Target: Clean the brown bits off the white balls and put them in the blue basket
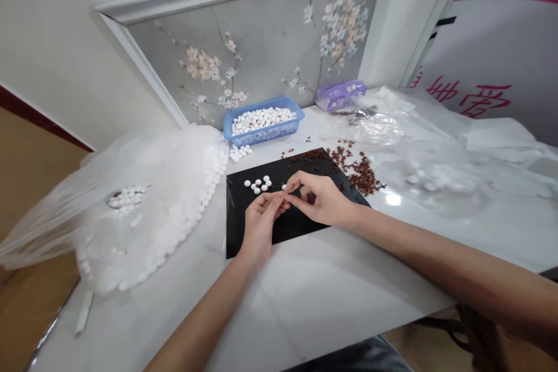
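Over a black mat (244, 226), my left hand (264, 218) and my right hand (318, 197) meet, fingertips nearly touching. Both hands are closed in a pinch, and what lies between the fingers is too small and hidden to name. A white ball (284, 187) shows right at the tips of my right fingers; I cannot tell whether it is held or lies behind them. Several white balls (257, 185) sit on the mat just beyond my left hand. Small reddish-brown pieces (366, 174) are scattered over the mat's far right edge and the tabletop.
A blue basket (264, 138) full of white balls stands against the wall. Left of the mat lies a large clear bag (143, 232) of white balls. Clear plastic bags (436, 168) spread across the right side, near a purple packet (340, 96). The white table (314, 290) extends toward me.
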`<state>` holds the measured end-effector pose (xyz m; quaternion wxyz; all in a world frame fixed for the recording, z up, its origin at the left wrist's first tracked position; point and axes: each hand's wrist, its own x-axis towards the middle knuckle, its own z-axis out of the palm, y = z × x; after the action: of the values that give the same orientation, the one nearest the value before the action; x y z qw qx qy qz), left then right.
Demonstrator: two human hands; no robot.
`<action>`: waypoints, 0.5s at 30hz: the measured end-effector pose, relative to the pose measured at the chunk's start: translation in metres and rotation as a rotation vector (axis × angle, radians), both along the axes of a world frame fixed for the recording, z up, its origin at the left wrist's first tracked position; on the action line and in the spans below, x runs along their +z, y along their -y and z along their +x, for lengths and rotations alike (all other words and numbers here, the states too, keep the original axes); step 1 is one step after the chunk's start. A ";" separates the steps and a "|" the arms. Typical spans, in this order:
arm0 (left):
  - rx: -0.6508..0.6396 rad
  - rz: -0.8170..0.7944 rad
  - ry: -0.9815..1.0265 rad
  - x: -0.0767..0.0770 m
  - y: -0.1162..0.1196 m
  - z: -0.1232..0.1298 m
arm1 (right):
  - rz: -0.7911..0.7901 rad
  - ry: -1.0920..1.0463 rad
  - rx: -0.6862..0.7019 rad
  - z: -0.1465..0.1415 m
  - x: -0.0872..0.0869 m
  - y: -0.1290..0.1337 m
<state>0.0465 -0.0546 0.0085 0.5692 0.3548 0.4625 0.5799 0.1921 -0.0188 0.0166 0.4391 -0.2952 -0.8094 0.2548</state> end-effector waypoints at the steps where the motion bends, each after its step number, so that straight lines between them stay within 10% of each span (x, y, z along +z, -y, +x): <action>1: -0.001 -0.001 0.003 0.000 0.000 0.000 | -0.002 0.001 -0.003 0.000 0.000 0.000; 7: -0.013 -0.010 0.000 0.002 0.000 0.002 | 0.040 0.074 -0.016 0.006 0.010 -0.002; 15: 0.195 0.072 -0.355 0.011 -0.017 -0.035 | 0.081 0.473 -0.397 0.045 0.015 -0.042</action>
<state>0.0114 -0.0371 0.0192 0.4071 0.4249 0.5667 0.5767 0.2370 0.0233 0.0317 0.2913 -0.4810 -0.8251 0.0556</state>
